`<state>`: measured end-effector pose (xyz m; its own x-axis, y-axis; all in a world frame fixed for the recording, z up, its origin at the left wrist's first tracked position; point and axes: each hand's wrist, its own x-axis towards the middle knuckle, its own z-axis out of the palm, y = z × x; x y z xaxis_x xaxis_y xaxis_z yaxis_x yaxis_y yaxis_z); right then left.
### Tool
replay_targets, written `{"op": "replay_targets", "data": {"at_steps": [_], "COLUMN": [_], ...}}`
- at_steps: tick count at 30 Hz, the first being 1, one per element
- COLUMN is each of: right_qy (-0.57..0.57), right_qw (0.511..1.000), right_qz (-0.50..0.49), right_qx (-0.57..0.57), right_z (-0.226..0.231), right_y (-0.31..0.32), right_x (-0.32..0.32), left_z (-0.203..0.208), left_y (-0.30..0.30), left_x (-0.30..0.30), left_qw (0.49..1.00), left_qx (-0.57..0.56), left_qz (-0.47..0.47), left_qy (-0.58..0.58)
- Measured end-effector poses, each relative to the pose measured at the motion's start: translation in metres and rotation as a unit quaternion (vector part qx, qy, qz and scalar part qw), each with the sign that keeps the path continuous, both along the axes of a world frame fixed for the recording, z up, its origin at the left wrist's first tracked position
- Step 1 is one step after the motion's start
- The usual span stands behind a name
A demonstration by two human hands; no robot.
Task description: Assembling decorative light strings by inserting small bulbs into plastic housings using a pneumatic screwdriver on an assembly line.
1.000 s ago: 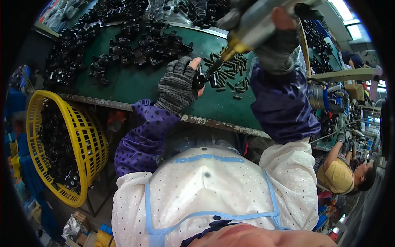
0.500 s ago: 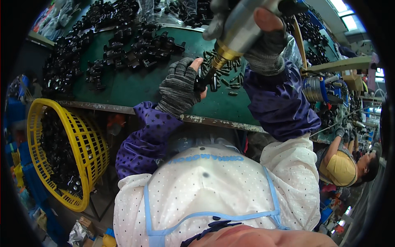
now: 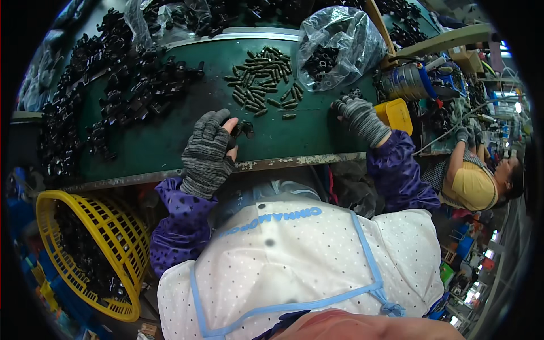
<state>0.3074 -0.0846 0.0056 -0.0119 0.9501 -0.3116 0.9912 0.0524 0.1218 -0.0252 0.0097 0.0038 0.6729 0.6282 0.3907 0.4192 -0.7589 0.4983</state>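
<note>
My left hand (image 3: 207,148), in a grey striped glove with bare fingertips, grips a small black part (image 3: 242,129) between thumb and fingers, just above the green tabletop (image 3: 283,136). Farther right, my right hand (image 3: 362,120) is low over the table in a matching glove. Its fingers are curled together, and whatever is in them is hidden. Small dark pieces (image 3: 352,93) lie just beyond that hand, and a yellow container (image 3: 395,116) is beside its wrist. Between and beyond my hands spreads a loose pile of dull green-brown cylindrical pins (image 3: 263,76).
Black parts (image 3: 141,90) are heaped along the left and far side. A clear plastic bag (image 3: 343,48) of black rings stands at the far right, near a blue-and-metal device (image 3: 408,82). A yellow basket (image 3: 122,243) of black parts stands lower left. A person (image 3: 473,175) works at right.
The power driver that my right hand held is out of view. My right hand has come down to the table at right. My left hand still holds the black part, now lower and farther left.
</note>
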Motion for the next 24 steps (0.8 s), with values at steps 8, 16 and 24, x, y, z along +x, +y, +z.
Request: {"op": "replay_targets", "data": {"at_steps": [8, 16, 24], "right_qy": [0.449, 0.527, 0.606], "right_qw": [0.878, 0.845, 0.792], "right_qz": [0.035, 0.068, -0.044], "right_qx": [0.162, 0.060, -0.048], "right_z": [0.020, 0.011, 0.023], "right_y": [0.042, 0.090, 0.085], "right_x": [-0.058, -0.117, -0.122], "left_z": [-0.011, -0.015, -0.016], "left_y": [-0.008, -0.008, -0.007], "left_x": [0.003, 0.003, 0.004], "left_qw": [0.998, 0.997, 0.997], "left_qx": [-0.014, 0.027, 0.037], "left_qz": [0.039, 0.031, 0.033], "left_qy": [-0.056, -0.064, -0.061]}}
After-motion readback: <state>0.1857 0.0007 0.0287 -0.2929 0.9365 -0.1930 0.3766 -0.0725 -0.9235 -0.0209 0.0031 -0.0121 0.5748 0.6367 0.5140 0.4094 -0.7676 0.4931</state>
